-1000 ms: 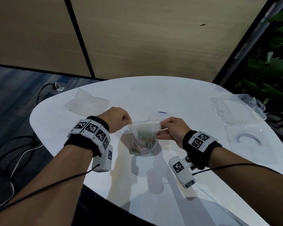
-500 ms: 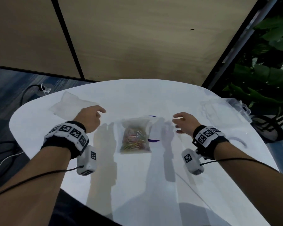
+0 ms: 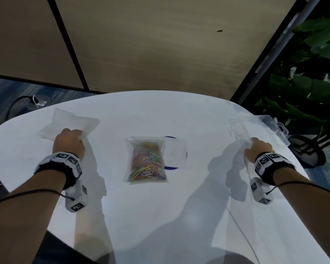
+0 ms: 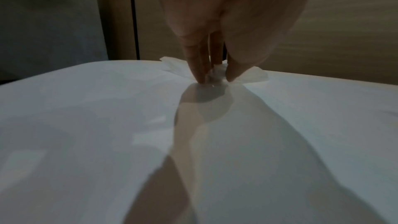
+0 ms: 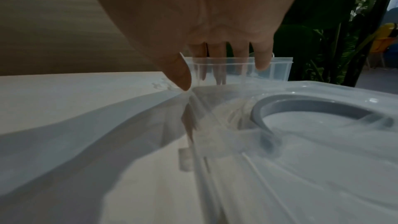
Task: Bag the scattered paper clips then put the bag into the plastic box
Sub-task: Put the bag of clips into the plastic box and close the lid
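A clear zip bag [image 3: 146, 162] full of coloured paper clips lies flat at the middle of the white table [image 3: 141, 115], with neither hand on it. At the far right stands the clear plastic box [image 3: 259, 128]. My right hand [image 3: 252, 144] grips its near wall [image 5: 217, 67], thumb outside and fingers [image 5: 261, 62] inside, as the right wrist view shows. My left hand [image 3: 78, 134] is at the far left and pinches the near edge of a thin white sheet [image 3: 71, 122], bunched between its fingertips [image 4: 200, 74].
The box's clear lid with a grey curved handle [image 5: 301, 105] lies flat on the table under my right wrist. A small empty clear bag [image 3: 174, 154] rests over a dark blue ring just right of the clip bag. Plants [image 3: 312, 73] stand past the table's right edge.
Both hands let go of the clip bag, which now lies flat. My left hand went out left to the white sheet, and my right hand went right to the box.
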`<action>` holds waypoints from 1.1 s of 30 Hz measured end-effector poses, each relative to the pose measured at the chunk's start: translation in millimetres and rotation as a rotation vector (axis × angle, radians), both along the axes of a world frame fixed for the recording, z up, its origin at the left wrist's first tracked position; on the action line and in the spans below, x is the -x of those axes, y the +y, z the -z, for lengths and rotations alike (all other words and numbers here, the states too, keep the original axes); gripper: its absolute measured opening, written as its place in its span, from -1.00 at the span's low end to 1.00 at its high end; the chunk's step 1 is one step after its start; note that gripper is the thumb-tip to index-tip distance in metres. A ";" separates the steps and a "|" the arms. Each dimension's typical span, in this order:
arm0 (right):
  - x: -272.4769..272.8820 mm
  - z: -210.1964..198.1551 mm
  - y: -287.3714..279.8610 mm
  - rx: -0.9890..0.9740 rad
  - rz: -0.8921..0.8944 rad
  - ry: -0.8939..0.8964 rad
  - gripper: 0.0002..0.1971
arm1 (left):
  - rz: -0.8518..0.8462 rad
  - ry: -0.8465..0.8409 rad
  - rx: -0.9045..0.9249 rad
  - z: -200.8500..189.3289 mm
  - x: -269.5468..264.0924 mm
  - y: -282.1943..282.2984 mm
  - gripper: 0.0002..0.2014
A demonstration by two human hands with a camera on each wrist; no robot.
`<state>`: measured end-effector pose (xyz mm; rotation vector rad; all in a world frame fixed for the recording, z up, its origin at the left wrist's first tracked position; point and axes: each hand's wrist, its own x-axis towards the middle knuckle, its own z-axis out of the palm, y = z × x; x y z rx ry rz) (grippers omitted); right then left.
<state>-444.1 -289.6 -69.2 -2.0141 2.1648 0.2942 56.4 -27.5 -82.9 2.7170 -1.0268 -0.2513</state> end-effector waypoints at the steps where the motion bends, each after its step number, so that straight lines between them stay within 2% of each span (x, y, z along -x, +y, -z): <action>1: -1.1 -1.1 0.6 0.011 -0.010 -0.011 -0.53 | 0.009 -0.004 -0.004 -0.5 0.7 -1.6 -0.65; 7: -28.2 -16.2 18.9 -0.048 -0.165 0.059 -0.54 | -0.010 0.101 0.123 -27.6 23.5 -23.4 -0.44; 10: -49.5 -24.7 45.0 -0.091 -0.301 0.074 -0.52 | 0.043 0.091 0.229 -47.5 44.6 -41.2 -0.56; 16: -86.0 -36.9 117.8 -0.187 -0.529 -0.004 -0.58 | 0.340 0.038 0.403 -85.5 115.4 -69.5 -0.71; 19: -89.7 -37.7 146.1 -0.280 -0.577 -0.102 -0.51 | 0.527 0.024 0.471 -102.7 162.8 -78.6 -0.80; 21: -83.8 -46.5 151.4 -0.310 -0.575 -0.246 -0.53 | 0.636 0.026 0.457 -107.7 192.5 -82.2 -0.82; 24: -58.6 -69.6 132.4 -0.190 -0.526 -0.449 -0.80 | 0.800 0.055 0.361 -98.6 232.0 -85.0 -0.65; 26: -27.4 -81.2 109.3 -0.068 -0.380 -0.512 -0.83 | 0.914 0.096 0.240 -87.7 254.9 -85.8 -0.49; 28: 13.5 -80.3 86.0 0.033 -0.213 -0.501 -0.86 | 1.016 0.112 0.112 -77.7 275.4 -84.2 -0.40; 29: 35.5 -74.6 77.7 0.049 -0.142 -0.445 -0.82 | 1.058 0.102 0.049 -73.3 284.9 -82.9 -0.36; 30: 57.0 -65.2 71.2 0.039 -0.078 -0.352 -0.66 | 1.089 0.075 -0.021 -70.2 294.5 -81.5 -0.32; 33: 108.4 -36.1 68.4 -0.105 0.043 -0.103 0.05 | 1.166 -0.092 -0.240 -64.3 318.9 -77.6 -0.29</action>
